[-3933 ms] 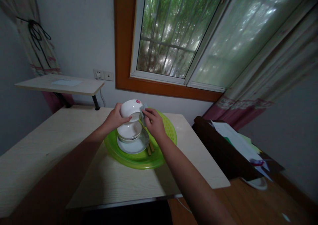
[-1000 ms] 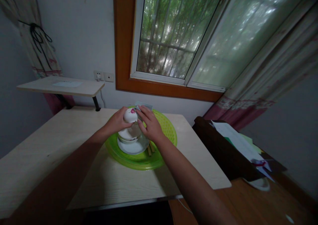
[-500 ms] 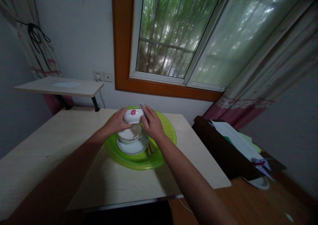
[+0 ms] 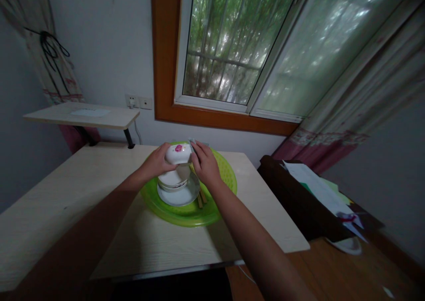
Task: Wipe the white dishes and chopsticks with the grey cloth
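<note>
A white bowl (image 4: 178, 154) with a pink flower is tilted on its side above the dishes, gripped at its left by my left hand (image 4: 158, 163). At the bowl's right side, my right hand (image 4: 206, 163) is closed on a greyish cloth (image 4: 191, 143), of which only an edge shows. Below them, a stack of white bowls (image 4: 172, 179) sits on a white plate (image 4: 179, 197). Wooden chopsticks (image 4: 201, 199) lie to the right of the plate. All these dishes are on a round green tray (image 4: 191, 222).
The tray rests on a pale wooden table (image 4: 99, 177). A small raised shelf (image 4: 83, 117) stands at the back left. To the right, papers (image 4: 315, 186) lie on a dark brown surface (image 4: 285, 199). A window (image 4: 229, 44) is behind the table.
My right hand has shifted slightly at the bowl's right edge, its fingers drawn closer around the cloth. The bowl stays in my left hand in nearly the same place.
</note>
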Demonstrator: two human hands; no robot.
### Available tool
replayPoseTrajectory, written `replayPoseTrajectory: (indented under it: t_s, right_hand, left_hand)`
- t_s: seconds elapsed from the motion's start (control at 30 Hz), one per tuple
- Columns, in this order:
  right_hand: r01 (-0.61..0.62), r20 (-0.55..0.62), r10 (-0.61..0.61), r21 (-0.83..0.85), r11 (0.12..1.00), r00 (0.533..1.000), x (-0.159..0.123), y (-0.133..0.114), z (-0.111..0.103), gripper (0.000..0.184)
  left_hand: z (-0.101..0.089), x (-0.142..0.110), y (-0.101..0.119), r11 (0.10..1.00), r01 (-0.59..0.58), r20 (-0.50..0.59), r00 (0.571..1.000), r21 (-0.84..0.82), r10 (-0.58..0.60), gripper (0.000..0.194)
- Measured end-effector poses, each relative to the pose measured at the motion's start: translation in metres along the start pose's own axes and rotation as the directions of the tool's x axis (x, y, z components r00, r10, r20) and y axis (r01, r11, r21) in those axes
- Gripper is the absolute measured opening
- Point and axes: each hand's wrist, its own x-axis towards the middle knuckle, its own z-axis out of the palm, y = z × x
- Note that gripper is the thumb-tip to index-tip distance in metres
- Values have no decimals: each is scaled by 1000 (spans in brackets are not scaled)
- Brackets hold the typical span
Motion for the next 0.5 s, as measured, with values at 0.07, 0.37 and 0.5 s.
replayPoseTrajectory:
  t_s: [0.07,0.37,0.5]
  right_hand:
    - [-60,-5,60,1,998,998,-1,5,0,40]
    - [101,83,-103,29,995,991,-2,-5,-4,47]
    - [146,108,-148,29,989,983,0,-11,-3,48]
  left_hand:
    - [0,0,-1,1000,11,-2,1000,-1,-11,55]
    - [2,1,-2,999,-33,43,999,15,32,54]
    - [3,0,-3,999,-39,31,999,7,38,53]
